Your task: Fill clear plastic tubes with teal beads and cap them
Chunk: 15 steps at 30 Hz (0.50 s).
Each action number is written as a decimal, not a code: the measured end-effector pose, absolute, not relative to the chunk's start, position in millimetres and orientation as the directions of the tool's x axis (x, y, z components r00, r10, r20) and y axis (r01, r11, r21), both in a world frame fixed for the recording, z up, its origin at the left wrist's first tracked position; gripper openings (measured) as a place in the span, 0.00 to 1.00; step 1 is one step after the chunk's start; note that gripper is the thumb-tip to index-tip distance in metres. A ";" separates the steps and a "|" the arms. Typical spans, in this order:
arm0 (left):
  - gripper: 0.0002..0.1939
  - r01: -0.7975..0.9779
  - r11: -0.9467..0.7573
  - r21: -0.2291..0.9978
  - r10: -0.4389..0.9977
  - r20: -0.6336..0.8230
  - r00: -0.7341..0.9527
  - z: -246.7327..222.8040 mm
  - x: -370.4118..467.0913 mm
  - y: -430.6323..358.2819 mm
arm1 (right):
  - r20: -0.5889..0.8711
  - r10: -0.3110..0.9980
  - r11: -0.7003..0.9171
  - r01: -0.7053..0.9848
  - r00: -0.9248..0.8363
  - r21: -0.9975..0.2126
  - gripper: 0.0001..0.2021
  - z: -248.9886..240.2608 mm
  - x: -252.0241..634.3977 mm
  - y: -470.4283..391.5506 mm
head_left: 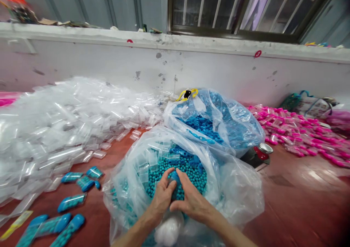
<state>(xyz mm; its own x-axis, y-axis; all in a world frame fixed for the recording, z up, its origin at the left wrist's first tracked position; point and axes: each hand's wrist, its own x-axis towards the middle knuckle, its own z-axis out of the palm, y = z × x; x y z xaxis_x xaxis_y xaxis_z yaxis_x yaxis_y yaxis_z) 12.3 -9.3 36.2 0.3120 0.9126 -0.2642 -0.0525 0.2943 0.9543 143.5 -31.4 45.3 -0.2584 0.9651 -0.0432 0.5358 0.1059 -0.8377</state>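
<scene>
My left hand (163,193) and my right hand (190,199) meet over an opened clear plastic bag (131,159). Between their fingers and thumbs they grip a blue rounded cap (175,177); what lies below it is mostly covered by the fingers. The bag holds a heap of small teal beads (195,179), with several clear plastic sleeves (152,158) and flat blue caps (182,153) lying on top. A white bundled bit of plastic (168,229) sits under my wrists. Several clear bead-filled tubes with blue caps (71,202) lie to the left.
A large pile of clear sleeves (62,123) covers the left. Behind stands a bag of blue caps (229,126). A pile of pink-capped pieces (298,132) lies right, near a jar with a silver lid (264,149). A yellow tool (16,224) rests at lower left.
</scene>
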 end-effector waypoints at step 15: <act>0.11 0.082 0.163 0.983 0.969 -0.175 0.175 28.0 22.9 -10.8 | 0.192 0.977 0.203 0.651 -0.089 -0.731 0.31 25.4 116.0 -40.3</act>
<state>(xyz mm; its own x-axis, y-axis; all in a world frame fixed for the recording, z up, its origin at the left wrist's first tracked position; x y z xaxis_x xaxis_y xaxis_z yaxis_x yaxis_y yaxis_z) 22.9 -10.8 28.0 0.1750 0.9688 -0.1754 0.0819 0.1632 0.9832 116.0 -40.3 25.4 -0.0888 0.9774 0.1920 0.6513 0.2028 -0.7312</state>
